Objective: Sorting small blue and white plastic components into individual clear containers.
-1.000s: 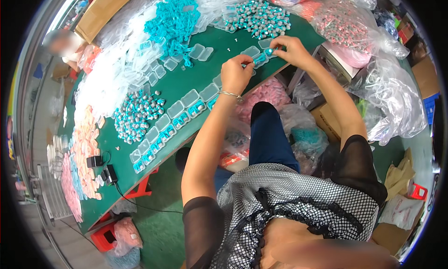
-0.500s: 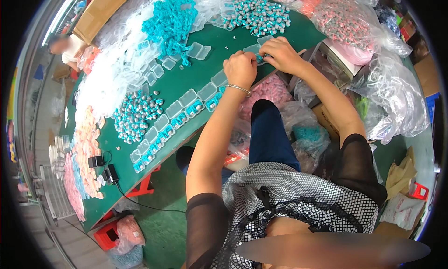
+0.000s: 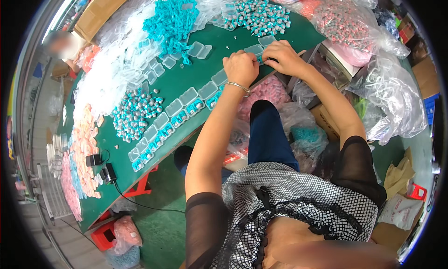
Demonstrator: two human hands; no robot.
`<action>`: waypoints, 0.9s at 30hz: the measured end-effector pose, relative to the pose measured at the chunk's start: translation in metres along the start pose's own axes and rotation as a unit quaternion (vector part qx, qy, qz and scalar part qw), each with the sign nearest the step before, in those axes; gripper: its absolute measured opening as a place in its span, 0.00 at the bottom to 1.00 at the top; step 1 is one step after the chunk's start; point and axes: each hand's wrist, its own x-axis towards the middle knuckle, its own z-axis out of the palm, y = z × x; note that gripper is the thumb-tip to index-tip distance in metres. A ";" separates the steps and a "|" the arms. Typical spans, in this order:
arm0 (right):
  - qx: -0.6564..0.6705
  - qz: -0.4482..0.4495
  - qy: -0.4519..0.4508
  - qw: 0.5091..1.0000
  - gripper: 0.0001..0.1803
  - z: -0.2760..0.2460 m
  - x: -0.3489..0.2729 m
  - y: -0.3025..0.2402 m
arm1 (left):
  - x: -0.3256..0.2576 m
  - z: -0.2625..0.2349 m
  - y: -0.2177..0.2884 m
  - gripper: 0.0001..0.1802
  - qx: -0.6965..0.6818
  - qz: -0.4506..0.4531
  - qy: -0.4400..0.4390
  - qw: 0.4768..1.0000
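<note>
At the table's near edge, my left hand (image 3: 241,68) is closed, its fingers curled down and mostly hidden behind its back. My right hand (image 3: 284,58) faces it, fingers bent and pinching close to the left fingertips. Between them shows a bit of teal in a small clear plastic case (image 3: 254,49), whose open lid lies just beyond. From there a row of open clear cases (image 3: 188,96) runs to the left along the edge. Their near halves hold teal and grey pieces (image 3: 193,107); the lids lie flat on the far side.
Beyond the row lie a heap of teal cords (image 3: 170,21), two piles of teal-and-grey beads (image 3: 135,115) (image 3: 259,16) and many loose clear cases (image 3: 112,63). Peach pieces (image 3: 86,147) and black adapters (image 3: 108,173) lie left. Bulging plastic bags (image 3: 345,24) stand right. Another person sits far left.
My right hand has dipped slightly and its fingers have curled lower over the case. My left hand has barely shifted. The cases in the row stay as they were.
</note>
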 end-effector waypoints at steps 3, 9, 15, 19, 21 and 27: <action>0.007 0.030 0.001 1.000 0.06 0.000 0.002 -0.002 | -0.002 -0.004 -0.001 0.04 -0.005 0.013 -0.004 1.000; 0.011 0.024 0.030 0.999 0.06 0.005 -0.002 -0.001 | -0.004 -0.003 -0.002 0.06 0.020 0.064 0.012 0.998; 0.028 0.024 0.041 0.998 0.05 0.003 0.003 0.001 | -0.002 -0.005 -0.002 0.06 0.044 0.081 -0.001 0.996; 0.060 0.046 0.096 0.993 0.05 0.003 0.022 0.032 | -0.004 -0.011 -0.003 0.06 -0.015 0.056 0.032 0.998; -0.014 0.114 0.116 0.987 0.06 0.009 0.041 0.040 | -0.005 -0.018 -0.009 0.06 -0.046 0.050 0.030 0.997; -0.228 0.252 -0.074 0.938 0.10 0.036 0.080 0.068 | -0.021 -0.053 -0.021 0.06 -0.062 0.042 -0.010 0.997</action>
